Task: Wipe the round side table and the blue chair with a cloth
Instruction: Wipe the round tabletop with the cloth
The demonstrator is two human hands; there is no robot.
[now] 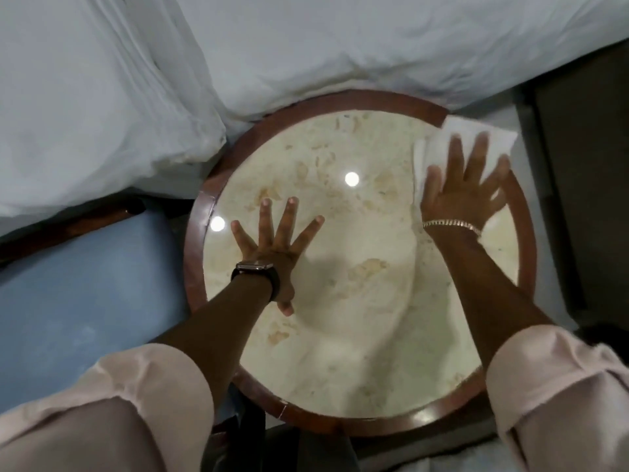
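Observation:
The round side table [360, 294] has a cream marble top inside a dark red-brown wooden rim and fills the middle of the view. My left hand [275, 247] lies flat on the marble with its fingers spread, a dark watch on the wrist. My right hand [466, 185], with a bracelet on the wrist, presses flat on a white cloth [439, 148] at the table's far right rim; the cloth overhangs the edge a little. The blue chair [78, 301] shows its padded seat at the left, beside the table.
White bedding [306, 46] and a white pillow [85, 114] lie along the far side, touching the table's rim. A dark piece of furniture [589, 165] stands at the right. Pale floor shows between it and the table.

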